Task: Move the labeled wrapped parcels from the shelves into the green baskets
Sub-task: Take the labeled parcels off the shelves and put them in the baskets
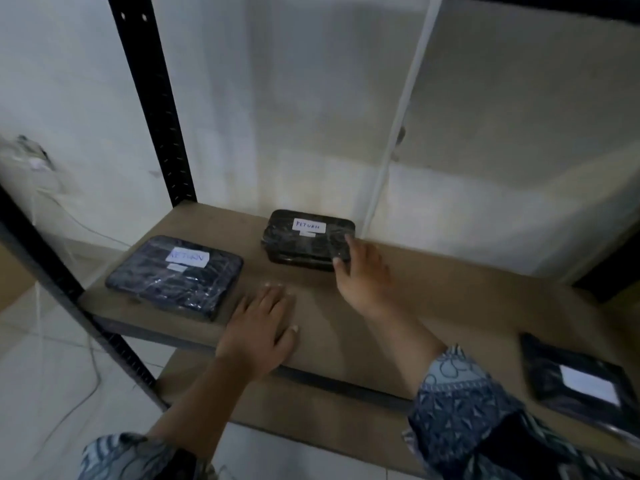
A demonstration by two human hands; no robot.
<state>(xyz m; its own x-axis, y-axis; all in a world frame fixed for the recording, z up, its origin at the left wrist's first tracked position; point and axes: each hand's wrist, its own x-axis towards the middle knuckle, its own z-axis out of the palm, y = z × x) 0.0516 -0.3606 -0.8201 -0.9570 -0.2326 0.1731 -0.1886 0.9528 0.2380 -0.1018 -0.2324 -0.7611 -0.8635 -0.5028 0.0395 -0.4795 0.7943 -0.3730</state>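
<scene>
The right hand [363,271] reaches to the rear parcel [304,242], a thick black rectangular block in glossy film with a white handwritten "RETURN" label. It lies flat near the back of the brown fibreboard shelf [450,282]. One finger rests on the parcel's near right top corner and the thumb sits against its front edge, but motion blur hides whether they have clamped, so I cannot tell. The left hand [259,327] lies palm down on the shelf near its front lip with its fingers straight and released, holding nothing.

A flatter parcel [176,275] in the same black wrap, also labelled, lies at the shelf's left end, well apart from the rear one. A third parcel [575,375] sits on the lower board at the right. No green basket is in view.

The step in hand looks like picking up the rear parcel. A corner pinch on slick film is likely to slip or let the block swing, so the hand would do better to slide further across — fingers over the top, thumb under the front edge. Alternatively it could drag the parcel towards the lip so the free left hand can take the other side. The label is best kept facing up — readable — for choosing a basket.
</scene>
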